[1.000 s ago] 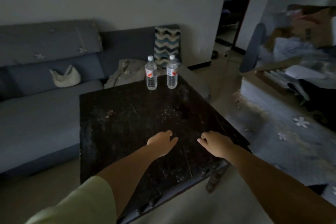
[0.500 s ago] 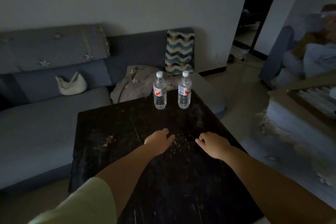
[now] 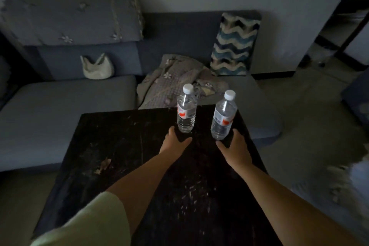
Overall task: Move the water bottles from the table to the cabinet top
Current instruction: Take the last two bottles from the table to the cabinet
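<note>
Two clear water bottles with white caps and red-and-white labels stand upright near the far edge of a dark, scratched table [image 3: 123, 146]. My left hand [image 3: 175, 143] is spread open just below the base of the left bottle [image 3: 186, 111], thumb and fingers apart, not closed on it. Below the right bottle [image 3: 223, 116], my right hand [image 3: 232, 148] is open the same way, fingers reaching up beside the bottle's right side. Neither hand grips a bottle. The cabinet is not in view.
A blue-grey sofa [image 3: 60, 102] runs behind and left of the table, with a white bag [image 3: 97, 68], a crumpled grey cloth [image 3: 173, 82] and a wavy-patterned cushion [image 3: 233, 46] on it. A doorway [image 3: 339, 36] opens at the right. Pale rug lies on the floor at right.
Both hands have moved forward across the table from its middle to the bases of the two bottles, spreading open. The view has come closer to the bottles.
</note>
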### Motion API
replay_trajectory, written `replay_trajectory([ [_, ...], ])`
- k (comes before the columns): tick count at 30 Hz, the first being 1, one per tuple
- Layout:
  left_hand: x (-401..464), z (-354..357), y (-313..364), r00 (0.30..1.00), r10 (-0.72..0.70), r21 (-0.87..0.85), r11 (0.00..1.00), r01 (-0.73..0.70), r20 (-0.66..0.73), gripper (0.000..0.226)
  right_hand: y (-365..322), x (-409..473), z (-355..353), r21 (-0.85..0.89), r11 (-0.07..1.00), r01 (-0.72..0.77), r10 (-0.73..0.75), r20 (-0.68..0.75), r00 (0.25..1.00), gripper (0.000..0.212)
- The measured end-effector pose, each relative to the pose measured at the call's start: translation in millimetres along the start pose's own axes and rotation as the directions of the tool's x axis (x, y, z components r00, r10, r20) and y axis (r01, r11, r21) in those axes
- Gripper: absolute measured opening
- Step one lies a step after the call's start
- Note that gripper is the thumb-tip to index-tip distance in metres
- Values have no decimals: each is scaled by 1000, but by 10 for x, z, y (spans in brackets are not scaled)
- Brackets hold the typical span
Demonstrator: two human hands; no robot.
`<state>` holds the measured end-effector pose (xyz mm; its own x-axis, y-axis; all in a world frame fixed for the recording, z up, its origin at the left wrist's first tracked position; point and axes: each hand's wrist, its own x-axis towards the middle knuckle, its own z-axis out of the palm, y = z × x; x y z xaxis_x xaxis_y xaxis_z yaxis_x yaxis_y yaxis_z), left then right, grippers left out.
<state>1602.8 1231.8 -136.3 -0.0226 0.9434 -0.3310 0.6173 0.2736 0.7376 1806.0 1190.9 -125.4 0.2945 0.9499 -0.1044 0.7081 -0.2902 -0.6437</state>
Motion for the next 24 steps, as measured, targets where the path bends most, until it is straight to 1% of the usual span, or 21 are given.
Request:
replay_trajectory([
  [1,155,18,60,999,-9,-80,997,6,-47,98,-12,197,2,109,994,20,-13,-64,998,78],
  [3,473,84,146,992,-9,-174,985,-13,-123,108,-20,563,44,278,960,35,-4,-112,994,86],
  [6,767,212,204,981,-4,-268,962,-48,-193,118,-9,814,209,512,856,67,-49,-49,998,91],
  [8,915,302,219,973,-10,-346,935,-72,-229,119,46,939,325,601,796,74,-70,-30,997,93],
  [10,1046,364,212,962,-7,-408,906,-110,-274,116,92,1060,405,624,779,65,-39,-56,998,94],
  [12,1159,396,201,946,6,-422,894,-150,-324,108,115,1145,461,620,781,68,-17,-88,996,91],
  [14,1251,427,203,939,17,-412,896,-167,-344,93,140,1203,512,611,789,60,9,-110,994,82],
  [16,1285,438,208,939,-5,-400,905,-142,-345,76,170,1239,552,593,805,30,46,-113,993,67],
  [18,1280,430,185,940,-17,-384,915,-123,-342,63,203,1249,573,559,829,8,63,-107,992,63],
  [20,1237,411,152,948,-14,-377,919,-113,-318,61,258,1232,580,538,843,-16,70,-80,994,63],
  [22,1152,402,130,959,-16,-374,923,-95,-282,62,309,1190,559,513,857,-36,72,-50,996,65],
  [24,1029,402,121,968,-10,-357,930,-83,-252,64,335,1128,503,474,879,-46,71,-34,997,63],
])
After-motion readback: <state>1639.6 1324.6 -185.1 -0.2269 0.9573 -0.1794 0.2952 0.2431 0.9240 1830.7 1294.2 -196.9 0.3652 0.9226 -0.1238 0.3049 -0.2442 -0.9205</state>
